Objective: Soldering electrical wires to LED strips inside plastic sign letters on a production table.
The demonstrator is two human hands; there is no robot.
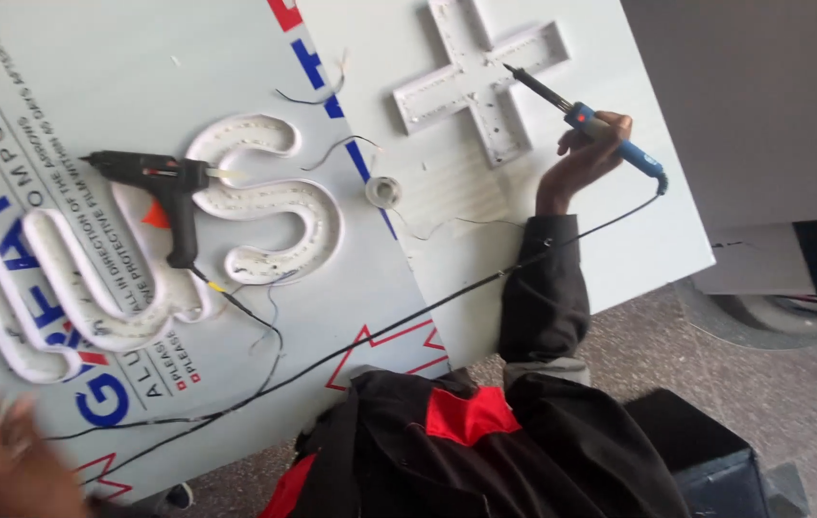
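My right hand point(586, 153) grips a soldering iron point(610, 134) with a blue handle. Its dark tip points at the right arm of a white plus-shaped sign piece point(480, 82) lying on a pale panel point(619, 240). The iron's black cord point(408, 321) trails down and left across the panels. My left hand point(5, 470) is blurred at the bottom left, over the edge of the printed panel point(92, 86); whether it holds anything is unclear.
A black glue gun point(164, 182) lies across a white S-shaped letter point(269, 197). Other white curved letters point(53, 278) lie to its left. A small solder spool point(382, 190) and loose wires point(317, 96) sit between the panels. A black box point(706, 456) stands on the floor.
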